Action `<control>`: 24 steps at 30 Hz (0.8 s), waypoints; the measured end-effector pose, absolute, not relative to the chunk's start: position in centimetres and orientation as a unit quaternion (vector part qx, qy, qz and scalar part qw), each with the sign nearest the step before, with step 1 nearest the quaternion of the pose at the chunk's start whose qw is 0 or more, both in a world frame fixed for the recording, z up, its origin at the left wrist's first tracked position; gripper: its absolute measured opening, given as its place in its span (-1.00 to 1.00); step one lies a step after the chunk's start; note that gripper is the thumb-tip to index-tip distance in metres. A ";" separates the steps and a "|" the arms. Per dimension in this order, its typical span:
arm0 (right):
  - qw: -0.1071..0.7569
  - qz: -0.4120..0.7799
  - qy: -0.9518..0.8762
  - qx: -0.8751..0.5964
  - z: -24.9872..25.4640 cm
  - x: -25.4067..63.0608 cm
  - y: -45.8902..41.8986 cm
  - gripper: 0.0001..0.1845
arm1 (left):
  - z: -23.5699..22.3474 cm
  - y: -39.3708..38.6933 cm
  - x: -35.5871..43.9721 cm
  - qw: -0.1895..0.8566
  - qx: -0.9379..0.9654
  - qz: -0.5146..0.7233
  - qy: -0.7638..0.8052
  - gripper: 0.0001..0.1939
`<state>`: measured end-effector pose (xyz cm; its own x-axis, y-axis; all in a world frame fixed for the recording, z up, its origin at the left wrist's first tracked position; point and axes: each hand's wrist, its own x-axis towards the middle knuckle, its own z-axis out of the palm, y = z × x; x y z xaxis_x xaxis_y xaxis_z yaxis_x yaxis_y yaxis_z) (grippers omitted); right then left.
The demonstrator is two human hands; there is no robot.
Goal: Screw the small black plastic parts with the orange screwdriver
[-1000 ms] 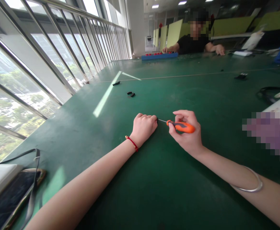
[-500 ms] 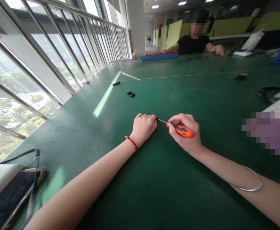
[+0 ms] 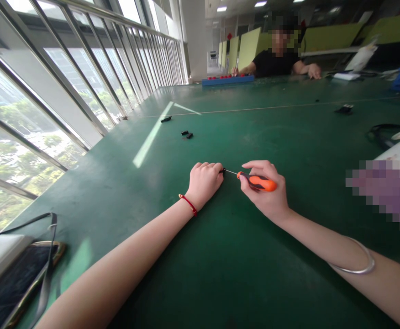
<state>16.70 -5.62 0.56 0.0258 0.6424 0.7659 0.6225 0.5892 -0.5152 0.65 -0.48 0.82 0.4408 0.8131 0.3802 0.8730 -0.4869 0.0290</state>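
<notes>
My left hand (image 3: pixel 204 181) rests on the green table (image 3: pixel 241 256) as a closed fist, pinching a small black part (image 3: pixel 223 171) that barely shows at its fingertips. My right hand (image 3: pixel 266 192) is wrapped round an orange-handled screwdriver (image 3: pixel 258 182). The thin metal shaft points left and its tip meets the black part at my left fingers. A red cord is on my left wrist and a silver bangle on my right forearm.
Small black parts (image 3: pixel 186 134) and another black part (image 3: pixel 166 119) lie farther up the table. A phone with a strap (image 3: pixel 18 278) sits at the near left edge beside the window railing. A person in black (image 3: pixel 275 61) sits at the far end behind a blue tray (image 3: pixel 227 80). Cables and white items (image 3: pixel 392 137) lie at right.
My right fingers have shifted around the screwdriver handle, which has turned slightly. My left fist and the black part have stayed in place.
</notes>
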 end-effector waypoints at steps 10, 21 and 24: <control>0.539 -0.001 -0.714 -0.446 0.9 16.6 -5.8 -0.93 | 0.8 -0.5 0.6 0.063 -0.838 -0.201 -0.504 -0.83; 0.537 -0.011 -0.716 -0.446 0.8 16.6 -5.8 -0.91 | 0.7 -0.5 0.4 0.065 -0.833 -0.223 -0.502 -0.82; 0.549 -0.010 -0.703 -0.452 0.7 16.6 -5.7 -0.89 | 0.8 -0.5 0.5 0.063 -0.834 -0.220 -0.503 -0.83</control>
